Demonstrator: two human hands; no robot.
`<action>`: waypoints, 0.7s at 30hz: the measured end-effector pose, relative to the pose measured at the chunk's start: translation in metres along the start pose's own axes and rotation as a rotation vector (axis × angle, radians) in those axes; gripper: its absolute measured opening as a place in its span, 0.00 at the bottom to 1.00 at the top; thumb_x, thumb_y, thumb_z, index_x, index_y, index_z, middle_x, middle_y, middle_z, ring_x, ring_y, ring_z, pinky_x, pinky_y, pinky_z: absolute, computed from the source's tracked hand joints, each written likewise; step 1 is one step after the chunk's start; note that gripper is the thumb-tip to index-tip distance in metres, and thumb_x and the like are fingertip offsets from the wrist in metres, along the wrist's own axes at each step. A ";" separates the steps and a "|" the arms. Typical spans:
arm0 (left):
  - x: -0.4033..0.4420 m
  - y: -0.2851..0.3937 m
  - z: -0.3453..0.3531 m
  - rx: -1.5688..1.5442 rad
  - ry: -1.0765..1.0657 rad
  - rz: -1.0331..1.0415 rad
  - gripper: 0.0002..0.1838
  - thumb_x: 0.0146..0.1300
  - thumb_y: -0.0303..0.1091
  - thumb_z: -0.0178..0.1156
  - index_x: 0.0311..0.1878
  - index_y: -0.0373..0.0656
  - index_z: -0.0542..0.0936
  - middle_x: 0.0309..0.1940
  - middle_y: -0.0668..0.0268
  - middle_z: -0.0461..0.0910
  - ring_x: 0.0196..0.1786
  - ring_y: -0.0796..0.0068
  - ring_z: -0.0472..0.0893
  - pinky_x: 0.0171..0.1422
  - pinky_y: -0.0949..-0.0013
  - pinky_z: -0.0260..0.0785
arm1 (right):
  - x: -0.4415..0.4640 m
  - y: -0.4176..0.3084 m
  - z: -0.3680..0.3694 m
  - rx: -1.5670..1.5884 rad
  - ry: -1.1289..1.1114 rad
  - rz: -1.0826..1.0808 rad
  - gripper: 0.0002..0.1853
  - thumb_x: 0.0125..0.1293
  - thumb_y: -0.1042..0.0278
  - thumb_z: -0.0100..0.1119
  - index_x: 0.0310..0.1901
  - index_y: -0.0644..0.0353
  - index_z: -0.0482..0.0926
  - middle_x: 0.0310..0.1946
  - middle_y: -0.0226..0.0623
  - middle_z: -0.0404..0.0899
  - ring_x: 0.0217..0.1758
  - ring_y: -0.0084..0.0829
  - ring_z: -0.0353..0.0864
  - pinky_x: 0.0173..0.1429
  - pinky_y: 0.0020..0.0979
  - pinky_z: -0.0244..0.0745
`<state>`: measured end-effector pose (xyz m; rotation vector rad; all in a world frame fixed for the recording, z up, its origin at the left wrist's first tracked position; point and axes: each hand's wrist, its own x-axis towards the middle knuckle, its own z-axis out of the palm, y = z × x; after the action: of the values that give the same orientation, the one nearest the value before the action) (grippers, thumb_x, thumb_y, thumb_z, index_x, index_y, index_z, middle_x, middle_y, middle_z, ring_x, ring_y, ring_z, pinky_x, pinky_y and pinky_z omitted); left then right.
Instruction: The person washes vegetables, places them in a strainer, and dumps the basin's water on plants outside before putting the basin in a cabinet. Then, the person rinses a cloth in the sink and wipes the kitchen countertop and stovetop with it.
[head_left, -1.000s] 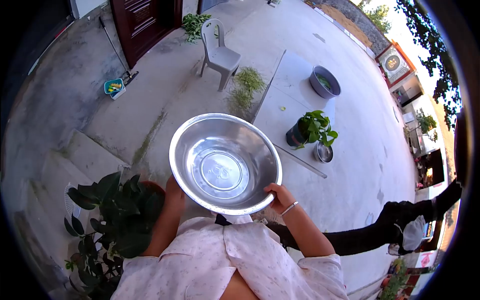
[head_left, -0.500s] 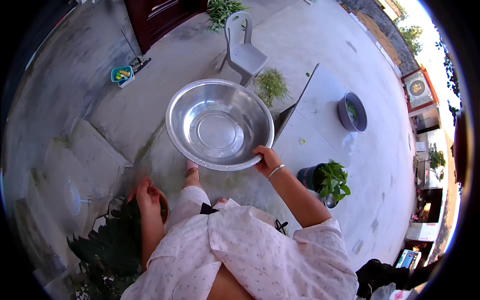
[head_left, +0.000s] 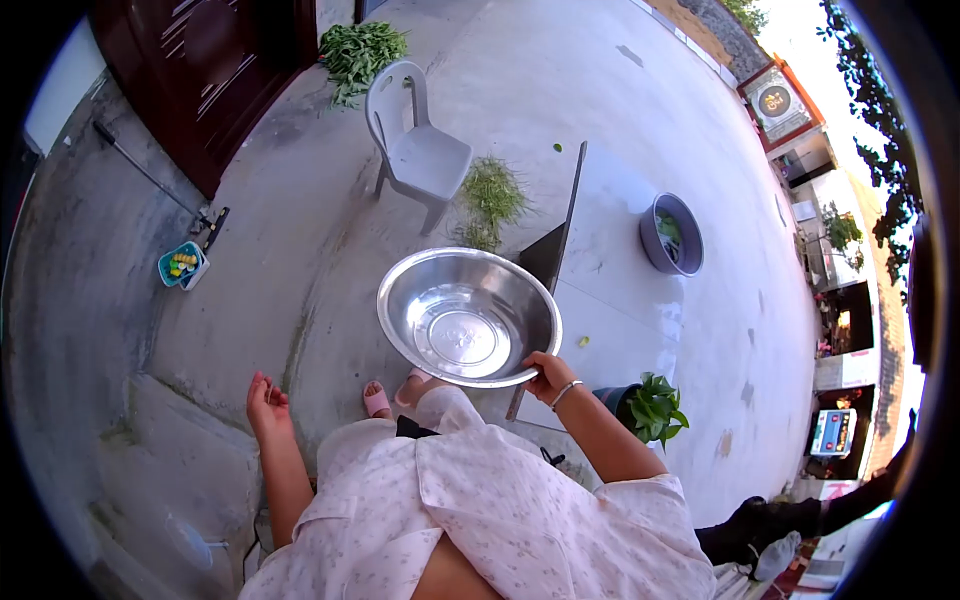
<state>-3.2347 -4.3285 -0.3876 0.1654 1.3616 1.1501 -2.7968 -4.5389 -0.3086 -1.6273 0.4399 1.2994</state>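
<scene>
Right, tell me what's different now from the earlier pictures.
The left hand has come away from beside the metal basin, out to the left, with nothing visible in it. The dark leafy plant near the left arm has gone out of view. As before, the right hand grips the basin's rim, and the purple-grey tub stands on the table.

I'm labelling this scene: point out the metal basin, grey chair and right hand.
Metal basin (head_left: 466,336), head view: inside bottom.
Grey chair (head_left: 428,160), head view: seat.
Right hand (head_left: 549,379), head view: back of the hand.
</scene>
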 end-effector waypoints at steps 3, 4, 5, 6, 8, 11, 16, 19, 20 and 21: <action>0.021 -0.007 0.059 0.084 -0.052 -0.022 0.16 0.63 0.29 0.53 0.54 0.44 0.74 0.37 0.70 0.75 0.31 0.80 0.72 0.32 0.75 0.66 | 0.025 -0.016 -0.015 0.086 0.003 0.066 0.07 0.56 0.73 0.56 0.22 0.62 0.73 0.16 0.33 0.73 0.16 0.28 0.75 0.20 0.26 0.76; 0.025 -0.010 0.075 0.100 -0.053 -0.023 0.16 0.63 0.29 0.53 0.54 0.44 0.74 0.37 0.70 0.75 0.31 0.80 0.72 0.32 0.75 0.66 | 0.030 -0.023 -0.017 0.099 -0.002 0.064 0.07 0.56 0.73 0.56 0.22 0.61 0.73 0.17 0.34 0.73 0.16 0.27 0.75 0.20 0.26 0.76; 0.034 -0.012 0.100 0.132 -0.088 -0.020 0.15 0.62 0.28 0.53 0.54 0.44 0.74 0.37 0.70 0.75 0.31 0.79 0.72 0.32 0.75 0.66 | 0.039 -0.040 -0.015 0.111 -0.022 0.045 0.07 0.56 0.73 0.56 0.22 0.61 0.73 0.17 0.34 0.74 0.16 0.27 0.75 0.20 0.26 0.76; 0.039 -0.011 0.122 0.173 -0.122 -0.019 0.15 0.62 0.28 0.53 0.53 0.44 0.74 0.37 0.70 0.75 0.31 0.79 0.72 0.32 0.74 0.66 | 0.047 -0.051 -0.014 0.127 -0.031 0.044 0.07 0.56 0.73 0.56 0.22 0.61 0.73 0.17 0.34 0.74 0.16 0.27 0.75 0.20 0.26 0.76; 0.037 -0.008 0.168 0.225 -0.155 -0.038 0.15 0.62 0.28 0.53 0.53 0.44 0.74 0.37 0.70 0.75 0.31 0.79 0.72 0.31 0.74 0.66 | 0.049 -0.081 -0.007 0.183 -0.056 0.008 0.07 0.56 0.73 0.56 0.23 0.62 0.73 0.17 0.33 0.73 0.16 0.27 0.75 0.20 0.25 0.76; 0.044 -0.006 0.231 0.293 -0.237 -0.047 0.14 0.63 0.29 0.53 0.52 0.44 0.74 0.37 0.70 0.75 0.31 0.78 0.73 0.31 0.74 0.66 | 0.066 -0.125 -0.001 0.224 -0.047 0.023 0.06 0.56 0.74 0.56 0.23 0.60 0.72 0.16 0.31 0.72 0.16 0.26 0.73 0.20 0.25 0.75; 0.067 -0.010 0.295 0.353 -0.269 -0.045 0.12 0.63 0.29 0.53 0.50 0.44 0.74 0.37 0.70 0.75 0.31 0.78 0.73 0.31 0.75 0.66 | 0.094 -0.198 0.011 0.266 -0.004 0.026 0.08 0.56 0.74 0.56 0.21 0.59 0.71 0.16 0.30 0.70 0.15 0.25 0.71 0.20 0.23 0.73; 0.102 -0.015 0.329 0.477 -0.230 -0.027 0.12 0.63 0.32 0.55 0.50 0.44 0.74 0.36 0.71 0.75 0.32 0.79 0.73 0.31 0.75 0.66 | 0.123 -0.235 0.014 0.310 -0.010 -0.004 0.08 0.56 0.74 0.56 0.21 0.59 0.71 0.16 0.30 0.70 0.16 0.24 0.71 0.20 0.25 0.73; 0.113 -0.014 0.352 0.555 -0.240 0.015 0.13 0.63 0.33 0.56 0.49 0.43 0.74 0.35 0.71 0.75 0.33 0.79 0.73 0.32 0.75 0.65 | 0.130 -0.251 0.017 0.326 0.007 -0.016 0.08 0.56 0.74 0.57 0.21 0.58 0.71 0.16 0.30 0.71 0.16 0.24 0.72 0.19 0.25 0.74; 0.128 -0.012 0.377 0.631 -0.247 0.056 0.13 0.63 0.35 0.58 0.49 0.43 0.74 0.35 0.72 0.75 0.34 0.80 0.74 0.33 0.75 0.65 | 0.139 -0.267 0.021 0.322 0.002 -0.030 0.09 0.56 0.74 0.57 0.20 0.58 0.71 0.15 0.30 0.71 0.16 0.24 0.73 0.19 0.26 0.74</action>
<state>-2.9475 -4.0521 -0.3739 0.7768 1.4612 0.6829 -2.5547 -4.3593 -0.3094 -1.3598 0.5911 1.1384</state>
